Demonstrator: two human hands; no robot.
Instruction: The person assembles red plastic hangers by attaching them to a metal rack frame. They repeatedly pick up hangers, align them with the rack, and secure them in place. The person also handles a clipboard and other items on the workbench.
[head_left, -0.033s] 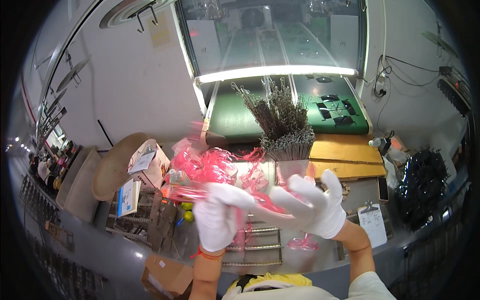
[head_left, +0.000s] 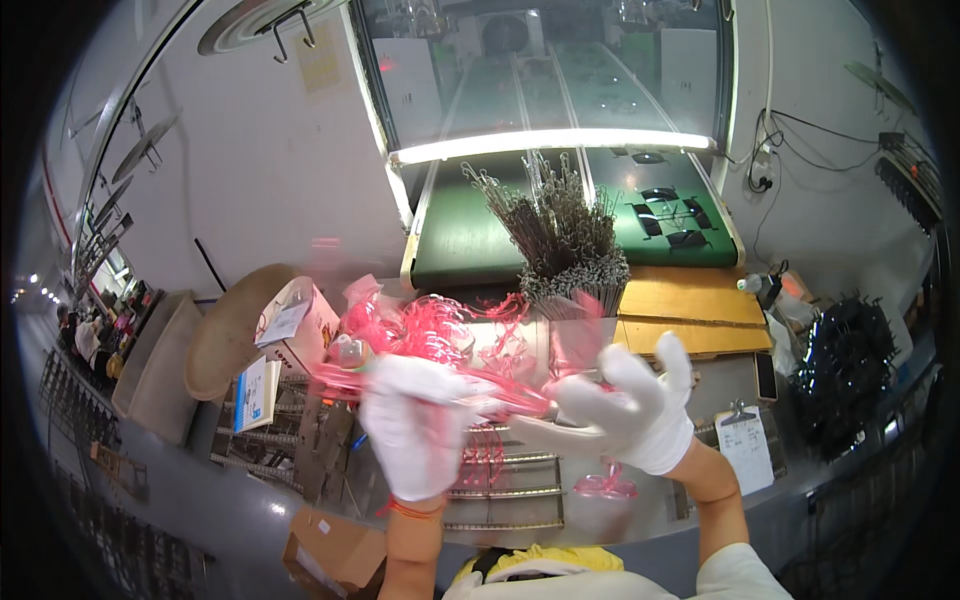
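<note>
My left hand [head_left: 415, 430], in a white glove and smeared by motion, closes round a bundle of glossy pink plastic strands [head_left: 510, 392]. The strands stick out on both sides of it. My right hand [head_left: 630, 415], also gloved, is open with its fingers spread. The right end of the strands lies at its fingertips, between them and the lower finger. Beyond my left hand is a tangled heap of the same pink plastic [head_left: 435, 330]. A small pink loop [head_left: 605, 485] lies on the table below my right hand, beside a metal rack [head_left: 505, 490].
A dense bunch of hooked metal rods [head_left: 570, 240] stands before a green conveyor belt [head_left: 465, 230] carrying dark lens-like pieces [head_left: 675, 215]. On the right are yellow cardboard [head_left: 690, 310], a phone [head_left: 766, 380], a clipboard [head_left: 745, 450] and a black glossy heap [head_left: 850, 370].
My left hand has shifted slightly left and turned, and the strands now stretch straighter toward my right hand. The right hand stays nearly in place.
</note>
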